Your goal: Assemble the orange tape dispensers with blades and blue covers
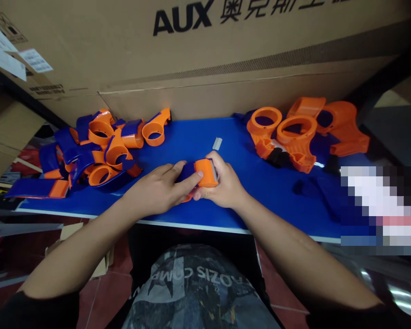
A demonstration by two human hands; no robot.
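Both my hands are around one orange-and-blue tape dispenser (206, 172) above the front part of the blue tabletop (198, 130). My left hand (157, 188) grips its blue side, with a finger stretched onto the orange end. My right hand (224, 183) wraps round the orange end, thumb along its far side and fingers beneath. A greyish strip shows along the right edge of that end. Much of the dispenser's underside is hidden by my fingers. Just beyond my right thumb, a small pale strip (217, 143) lies on the table.
A heap of orange-and-blue tape dispensers (114, 151) stands on the left. Several orange dispenser bodies (296, 130) and dark blue parts (317, 192) lie on the right. A large cardboard box (205, 59) walls off the back. Pixelated blocks cover the right edge.
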